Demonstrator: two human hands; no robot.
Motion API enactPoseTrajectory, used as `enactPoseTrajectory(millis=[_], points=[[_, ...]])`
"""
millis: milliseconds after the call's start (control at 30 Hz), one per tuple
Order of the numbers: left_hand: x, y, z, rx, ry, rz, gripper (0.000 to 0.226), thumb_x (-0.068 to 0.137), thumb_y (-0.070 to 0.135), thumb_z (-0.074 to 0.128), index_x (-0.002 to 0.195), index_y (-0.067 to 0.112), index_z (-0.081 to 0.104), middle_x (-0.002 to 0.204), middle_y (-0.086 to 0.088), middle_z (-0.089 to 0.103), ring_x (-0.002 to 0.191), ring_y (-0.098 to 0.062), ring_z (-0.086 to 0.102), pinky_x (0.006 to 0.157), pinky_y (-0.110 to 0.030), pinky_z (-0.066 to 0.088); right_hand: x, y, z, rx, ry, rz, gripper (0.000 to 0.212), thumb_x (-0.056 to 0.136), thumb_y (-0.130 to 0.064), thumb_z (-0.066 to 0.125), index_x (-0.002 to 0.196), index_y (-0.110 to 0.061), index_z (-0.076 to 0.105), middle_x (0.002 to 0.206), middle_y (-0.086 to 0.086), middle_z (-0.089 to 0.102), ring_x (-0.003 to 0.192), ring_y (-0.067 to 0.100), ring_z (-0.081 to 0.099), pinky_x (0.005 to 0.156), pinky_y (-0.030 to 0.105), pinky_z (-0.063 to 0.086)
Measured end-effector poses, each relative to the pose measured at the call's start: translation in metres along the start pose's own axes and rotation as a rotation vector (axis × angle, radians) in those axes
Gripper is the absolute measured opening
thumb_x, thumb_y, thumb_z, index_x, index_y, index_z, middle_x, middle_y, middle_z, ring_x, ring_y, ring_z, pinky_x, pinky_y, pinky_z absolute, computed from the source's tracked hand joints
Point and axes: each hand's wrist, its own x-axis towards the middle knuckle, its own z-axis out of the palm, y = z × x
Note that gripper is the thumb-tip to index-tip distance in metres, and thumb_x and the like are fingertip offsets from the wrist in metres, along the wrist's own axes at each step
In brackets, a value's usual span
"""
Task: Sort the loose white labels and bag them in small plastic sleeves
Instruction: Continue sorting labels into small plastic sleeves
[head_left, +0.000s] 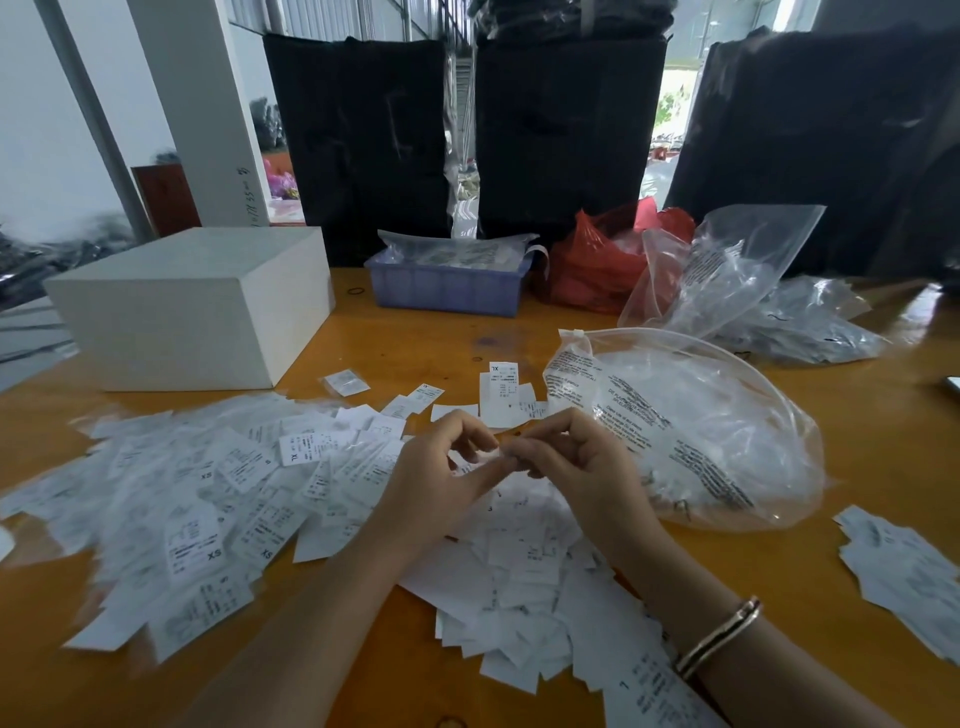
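While both hands meet above the middle of the label pile (332, 499), the left hand (441, 467) and the right hand (566, 457) pinch together one small white piece (501, 453) between their fingertips. The fingers of both hands are curled inward and the gap between the two hands is very narrow. The piece is mostly hidden by the fingers, so I cannot tell if it is a label alone or a label with a sleeve. On the right wrist there is a metal bracelet (719, 636).

Under the hands and left of them, the loose white labels lie spread on the orange table (415, 338), many overlapping; some show the print XS or XL. Just behind the hands, a few single labels lie apart from the pile, and one taller label (500, 392) marked XL lies with them. Right of the pile, touching its edge, is a big clear plastic bag (701, 431) with black print. Far right of the pile, near the table edge, is a smaller heap of labels (904, 566).

Behind the pile on the left stands a white box (197, 306). Behind the pile in the middle is a blue tray (447, 286) with clear packets inside. Next to this tray is a red bag (597, 260), and more clear bags (727, 270) lie to the right of it.
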Motion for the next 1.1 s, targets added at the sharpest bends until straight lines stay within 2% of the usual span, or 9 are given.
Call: enactPoseTrajectory(millis=[133, 200, 267, 333, 400, 467, 700, 867, 1100], points=[[0.000, -0.001, 0.000, -0.036, 0.068, -0.015, 0.019, 0.076, 0.048, 0.061, 0.077, 0.029, 0.058, 0.070, 0.019, 0.061, 0.073, 0.002, 0.057, 0.061, -0.009, 0.045, -0.001, -0.001, 0.001, 0.016, -0.041, 0.057, 0.024, 0.080, -0.034, 0.062, 0.098, -0.019, 0.060, 0.088, -0.009, 0.074, 0.082, 0.008, 0.070, 0.070, 0.017, 0.053], [0.001, -0.001, -0.001, -0.055, 0.142, -0.032, 0.014, 0.081, 0.041, 0.064, 0.078, 0.028, 0.059, 0.074, 0.015, 0.061, 0.074, 0.002, 0.056, 0.063, -0.009, 0.045, -0.001, 0.001, 0.000, -0.029, -0.009, 0.071, 0.018, 0.086, -0.034, 0.056, 0.103, -0.028, 0.058, 0.093, -0.013, 0.071, 0.084, 0.003, 0.068, 0.072, 0.019, 0.053], [0.003, -0.001, -0.004, -0.101, 0.232, -0.073, 0.007, 0.087, 0.031, 0.063, 0.081, 0.030, 0.061, 0.077, 0.013, 0.062, 0.074, 0.005, 0.056, 0.062, -0.008, 0.045, 0.000, 0.004, -0.003, -0.274, -0.012, 0.038, 0.018, 0.094, -0.024, 0.052, 0.109, -0.032, 0.059, 0.099, -0.023, 0.064, 0.089, -0.009, 0.060, 0.075, 0.015, 0.048], [0.003, -0.002, -0.007, -0.156, 0.292, -0.133, 0.010, 0.091, 0.028, 0.059, 0.083, 0.034, 0.062, 0.079, 0.015, 0.064, 0.075, 0.007, 0.058, 0.062, -0.006, 0.045, 0.000, 0.008, -0.003, -0.631, -0.168, -0.034, 0.029, 0.095, -0.023, 0.050, 0.120, -0.035, 0.057, 0.114, -0.029, 0.055, 0.102, -0.017, 0.046, 0.094, 0.015, 0.035], [0.004, -0.002, -0.008, -0.187, 0.318, -0.185, 0.015, 0.094, 0.025, 0.055, 0.086, 0.037, 0.061, 0.084, 0.018, 0.066, 0.081, 0.006, 0.061, 0.063, -0.006, 0.046, -0.001, 0.015, 0.001, -0.905, -0.365, -0.119, 0.040, 0.094, -0.030, 0.048, 0.133, -0.039, 0.046, 0.135, -0.026, 0.046, 0.123, -0.008, 0.033, 0.105, 0.023, 0.013], [0.004, -0.003, -0.008, -0.208, 0.323, -0.204, 0.022, 0.096, 0.019, 0.051, 0.089, 0.037, 0.061, 0.088, 0.017, 0.066, 0.083, 0.007, 0.060, 0.064, -0.005, 0.046, -0.001, 0.021, 0.003, -1.016, -0.439, -0.149, 0.046, 0.094, -0.035, 0.044, 0.139, -0.038, 0.038, 0.140, -0.018, 0.046, 0.132, 0.001, 0.030, 0.103, 0.025, 0.006], [0.004, -0.002, -0.008, -0.284, 0.359, -0.257, 0.005, 0.090, 0.030, 0.060, 0.086, 0.031, 0.064, 0.086, 0.013, 0.070, 0.086, -0.005, 0.063, 0.067, -0.014, 0.047, 0.002, 0.019, -0.002, -1.086, -0.354, -0.301, 0.037, 0.096, -0.046, 0.041, 0.128, -0.035, 0.055, 0.120, -0.016, 0.060, 0.116, 0.005, 0.045, 0.091, 0.023, 0.013], [0.005, 0.000, -0.009, -0.315, 0.343, -0.239, 0.003, 0.089, 0.022, 0.062, 0.091, 0.020, 0.061, 0.084, 0.011, 0.073, 0.084, -0.003, 0.068, 0.072, -0.016, 0.052, 0.005, 0.013, -0.011, -1.038, -0.316, -0.346, 0.030, 0.098, -0.038, 0.043, 0.116, -0.031, 0.066, 0.109, -0.015, 0.068, 0.103, 0.007, 0.055, 0.082, 0.020, 0.017], [0.004, 0.003, -0.011, -0.375, 0.352, -0.252, 0.013, 0.089, 0.018, 0.063, 0.093, 0.030, 0.060, 0.095, 0.007, 0.069, 0.090, -0.007, 0.067, 0.068, -0.013, 0.053, 0.005, 0.011, -0.019, -0.786, -0.396, -0.221, 0.017, 0.088, -0.027, 0.065, 0.097, -0.018, 0.075, 0.096, -0.005, 0.070, 0.090, 0.010, 0.060, 0.086, 0.034, 0.049]])
